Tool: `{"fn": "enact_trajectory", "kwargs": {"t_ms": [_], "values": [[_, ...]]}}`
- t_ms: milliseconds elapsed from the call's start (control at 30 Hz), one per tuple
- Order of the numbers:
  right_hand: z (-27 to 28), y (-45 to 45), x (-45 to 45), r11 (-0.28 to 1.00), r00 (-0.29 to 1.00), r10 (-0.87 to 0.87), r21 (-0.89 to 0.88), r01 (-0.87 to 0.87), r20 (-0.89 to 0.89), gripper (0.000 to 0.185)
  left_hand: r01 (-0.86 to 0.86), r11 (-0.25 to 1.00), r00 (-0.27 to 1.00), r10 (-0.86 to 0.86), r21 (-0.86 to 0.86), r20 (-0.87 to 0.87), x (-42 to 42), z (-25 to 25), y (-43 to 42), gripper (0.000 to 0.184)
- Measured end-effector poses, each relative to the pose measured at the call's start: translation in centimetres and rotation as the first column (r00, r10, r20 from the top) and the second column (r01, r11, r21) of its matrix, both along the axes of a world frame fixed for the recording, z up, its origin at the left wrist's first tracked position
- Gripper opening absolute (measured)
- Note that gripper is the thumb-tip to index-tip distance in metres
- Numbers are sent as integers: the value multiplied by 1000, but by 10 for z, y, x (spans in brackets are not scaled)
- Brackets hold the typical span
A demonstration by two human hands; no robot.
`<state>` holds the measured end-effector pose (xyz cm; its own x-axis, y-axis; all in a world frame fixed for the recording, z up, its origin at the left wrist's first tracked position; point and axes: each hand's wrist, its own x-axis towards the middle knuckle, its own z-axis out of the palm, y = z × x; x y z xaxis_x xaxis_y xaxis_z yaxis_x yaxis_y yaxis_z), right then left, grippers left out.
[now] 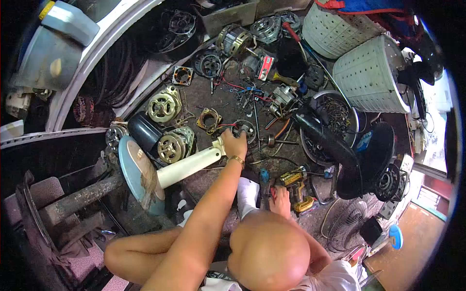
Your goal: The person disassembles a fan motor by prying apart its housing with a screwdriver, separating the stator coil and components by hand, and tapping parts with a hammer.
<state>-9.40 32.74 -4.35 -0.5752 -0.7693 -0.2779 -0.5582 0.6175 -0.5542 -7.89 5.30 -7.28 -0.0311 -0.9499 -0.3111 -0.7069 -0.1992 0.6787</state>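
Observation:
My left hand (pixel 234 144), with a bracelet on its wrist, reaches to a round motor part (pixel 244 131) on the floor; its fingers are curled at the part's near left edge. Just left of that hand lies the end of a cream fan stand (pixel 191 166). My right hand (pixel 280 201) is low, beside my raised knee, with its fingers around a red-handled tool (pixel 273 194). A yellow and black power drill (pixel 293 184) lies right of it, and a teal-handled tool (pixel 264 175) lies just above left.
Motors (pixel 171 146) and a copper-wound stator (pixel 209 121) lie on the left. A metal bowl (pixel 356 119) of screws stands at right, under a black fan stand (pixel 330 140). White perforated baskets (pixel 364 77) stand behind. A wire fan guard (pixel 352 223) lies at lower right.

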Motion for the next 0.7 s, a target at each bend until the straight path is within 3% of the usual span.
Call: {"fn": "enact_trajectory", "kwargs": {"t_ms": [33, 100, 133, 233, 300, 367, 433, 500, 633, 667, 700], "values": [[6, -1, -2, 999, 999, 5, 41, -7, 48, 49, 3, 1000, 1000, -3, 9, 4, 0, -4, 1, 53], [14, -13, -10, 999, 1000, 19, -43, -19, -2, 45, -57, 998, 998, 58, 25, -29, -2, -15, 3, 48], [20, -24, -16, 995, 998, 23, -98, -17, 57, 44, -143, 990, 980, 143, 16, -140, -3, -29, 6, 41], [39, -69, -34, 988, 983, 10, -151, 18, 186, 42, -135, 991, 972, 136, 19, -194, -1, -39, 7, 38], [45, -106, -45, 977, 942, -74, -167, 135, 327, 41, -119, 992, 976, 110, -34, -190, 0, -30, 9, 42], [53, -153, -61, 940, 969, -13, -327, 96, 246, 39, -135, 988, 978, 121, -71, -169, 0, -36, 10, 49], [66, -207, -78, 890, 993, 95, -453, -54, 67, 37, -120, 993, 981, 116, -11, -158, 1, -22, 7, 52], [67, -259, -88, 830, 973, 231, -516, -213, -30, 35, -134, 985, 934, 163, 110, -317, 2, -23, 7, 54], [14, -347, -77, 762, 844, 525, -382, -522, -106, 30, -94, 995, 978, 86, -31, -191, 0, -25, 9, 55], [9, -364, -69, 759, 843, 528, -387, -524, -105, 30, -79, 993, 991, 69, -89, -117, -1, -28, 12, 56], [4, -377, -60, 775, 809, 585, -257, -578, -56, 30, -83, 992, 991, 72, -93, -110, 2, -32, 13, 56]]}}
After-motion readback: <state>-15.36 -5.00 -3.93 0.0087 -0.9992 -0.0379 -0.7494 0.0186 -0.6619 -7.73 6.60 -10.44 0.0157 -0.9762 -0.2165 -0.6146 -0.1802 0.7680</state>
